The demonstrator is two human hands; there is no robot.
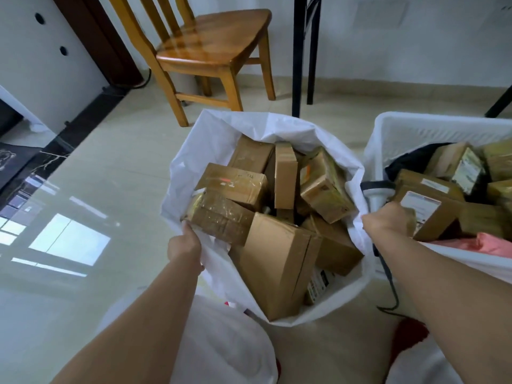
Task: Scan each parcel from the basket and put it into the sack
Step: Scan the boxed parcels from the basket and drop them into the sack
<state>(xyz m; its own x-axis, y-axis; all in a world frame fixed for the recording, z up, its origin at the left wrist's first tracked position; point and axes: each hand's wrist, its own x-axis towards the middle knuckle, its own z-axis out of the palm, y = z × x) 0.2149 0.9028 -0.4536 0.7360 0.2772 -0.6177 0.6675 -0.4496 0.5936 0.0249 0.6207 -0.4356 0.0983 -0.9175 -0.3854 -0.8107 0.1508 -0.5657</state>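
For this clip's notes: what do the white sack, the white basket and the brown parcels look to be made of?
White sack: thin plastic film or woven plastic, by its crinkled, faintly glossy folds; which one is unclear.
White basket: rigid moulded plastic, by its lattice wall and smooth rim.
Brown parcels: corrugated cardboard, matte; several wrapped in clear glossy tape that catches light.

White sack [221, 128], brown parcels [277, 256], white latticed basket [410, 128], orange-brown chair [213, 42].

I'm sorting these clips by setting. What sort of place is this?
Probably a room in a home, not a warehouse: a wooden chair stands on a glossy tiled floor, and the parcels sit in a white sack and a plastic laundry-style basket.
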